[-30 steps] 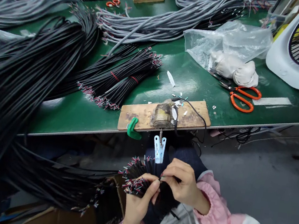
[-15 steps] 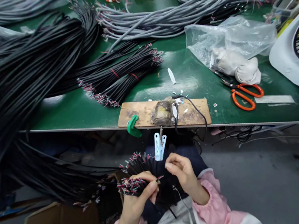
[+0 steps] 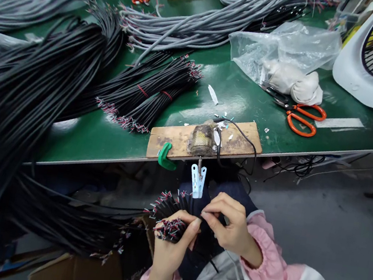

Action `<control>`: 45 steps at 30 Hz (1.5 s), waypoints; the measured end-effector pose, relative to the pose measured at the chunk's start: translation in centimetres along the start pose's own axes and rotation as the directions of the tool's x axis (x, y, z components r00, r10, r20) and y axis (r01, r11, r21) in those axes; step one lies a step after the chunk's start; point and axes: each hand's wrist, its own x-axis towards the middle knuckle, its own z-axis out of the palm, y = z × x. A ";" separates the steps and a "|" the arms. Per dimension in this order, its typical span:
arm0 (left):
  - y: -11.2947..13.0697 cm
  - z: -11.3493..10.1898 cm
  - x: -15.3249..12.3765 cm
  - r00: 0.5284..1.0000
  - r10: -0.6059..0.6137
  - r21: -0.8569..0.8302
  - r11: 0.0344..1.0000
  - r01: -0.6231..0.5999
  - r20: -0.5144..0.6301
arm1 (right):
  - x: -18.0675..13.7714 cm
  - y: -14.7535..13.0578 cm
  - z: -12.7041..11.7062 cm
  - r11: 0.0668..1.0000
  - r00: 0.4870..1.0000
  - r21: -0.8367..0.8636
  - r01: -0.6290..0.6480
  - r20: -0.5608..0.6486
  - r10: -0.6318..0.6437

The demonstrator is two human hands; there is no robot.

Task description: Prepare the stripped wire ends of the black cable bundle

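Roughly, left to right: a big heap of loose black cables [image 3: 20, 101] spills off the green table [image 3: 102, 141], by the look of it not yet handled. Tied bundles [image 3: 148, 92] with stripped tips lie on the table, probably finished work. Below the edge, the left hand [image 3: 172, 245] has its fingers wrapped tight round a cable bunch [image 3: 169, 224] over the lap. A blue clip [image 3: 197, 181] hangs from the wooden board [image 3: 172, 140] just above. The right hand [image 3: 229, 228] pinches thumb and forefinger on one wire end [image 3: 201, 215] of that bunch. Orange scissors [image 3: 304, 118] lie untouched.
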 end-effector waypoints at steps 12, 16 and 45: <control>0.4 -0.8 0.4 0.998 0.028 0.111 0.993 -0.033 0.052 | 0.4 0.3 0.2 0.995 0.996 0.080 -0.065 0.072 0.060; 0.3 -0.5 0.2 1.000 -0.020 -0.010 1.000 0.020 0.018 | 0.8 0.3 0.0 0.958 0.986 0.235 -0.162 0.008 0.165; 0.0 0.6 0.6 0.994 -0.013 -0.201 0.980 -0.009 -0.111 | 0.6 1.3 1.6 0.968 0.994 0.234 -0.091 -0.040 0.103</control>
